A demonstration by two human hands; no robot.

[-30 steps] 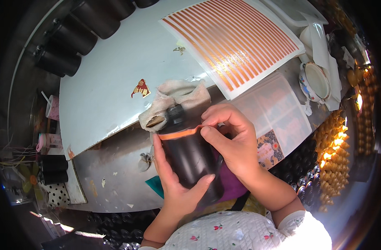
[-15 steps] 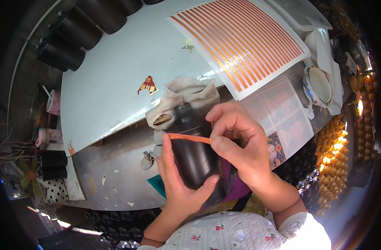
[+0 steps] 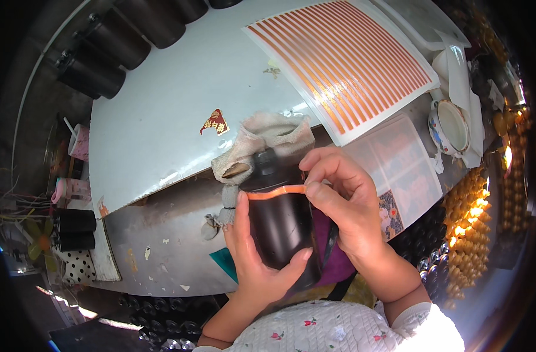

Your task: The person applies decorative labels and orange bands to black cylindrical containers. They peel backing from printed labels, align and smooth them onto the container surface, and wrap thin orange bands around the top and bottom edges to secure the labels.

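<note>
A dark bottle-like vessel (image 3: 279, 226) with a narrower neck lies propped before me, its neck pointing away. Around its left side, my left hand (image 3: 259, 258) steadies it, thumb on the near part and fingertips at the left end of an orange strip (image 3: 274, 192). That strip crosses the vessel's upper body in a slight wave. At its right end, my right hand (image 3: 344, 196) pinches it between thumb and forefinger. Beyond the neck sits a crumpled beige cloth (image 3: 271, 130). How the vessel is supported underneath is hidden.
A sheet of orange stripes (image 3: 344, 64) lies on the pale board (image 3: 156, 117), near a red-gold scrap (image 3: 215, 122). Dark canisters (image 3: 92, 73) line the far left. An enamel cup (image 3: 450, 128) stands right, beside a clear plastic sheet (image 3: 397, 158). Gold beaded pieces (image 3: 464, 229) hang farther right.
The strip, taut and straight before, now sags in a wave closer to the vessel's surface. My hands have barely shifted, and the whole view has moved slightly.
</note>
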